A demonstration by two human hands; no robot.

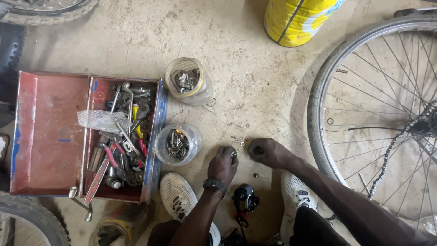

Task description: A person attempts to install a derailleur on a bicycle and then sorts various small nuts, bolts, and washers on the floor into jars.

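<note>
- The left hand (223,163), with a watch on its wrist, hangs low over the floor (255,82) with fingers curled together, pinching a small bright metal part (233,154) at the fingertips.
- The right hand (267,151) is just beside it, closed around a small dark round part (260,150); only a little of that part shows.
- Between and just above the two hands, tiny nuts and washers (240,142) lie loose on the floor; one more nut (256,175) sits just below the hands.
- Step in hand, as I judge it: sorting small hardware and picking out a piece to fit the dark part.
- Left of the hands stands an open jar (177,144) full of bolts; a second jar (188,81) of nuts lies above it.
- A red toolbox (50,132) stands open further left, packed with wrenches and pliers.
- A black derailleur (245,197) lies between the white shoes (178,195), near the left wrist.
- A bicycle wheel (318,91) with its chain (393,150) fills the right side, well apart from the loose parts.
- A next move would call for a fine fingertip grip and the two hands brought together squarely, since the pieces are small and could easily drop among the grit.
</note>
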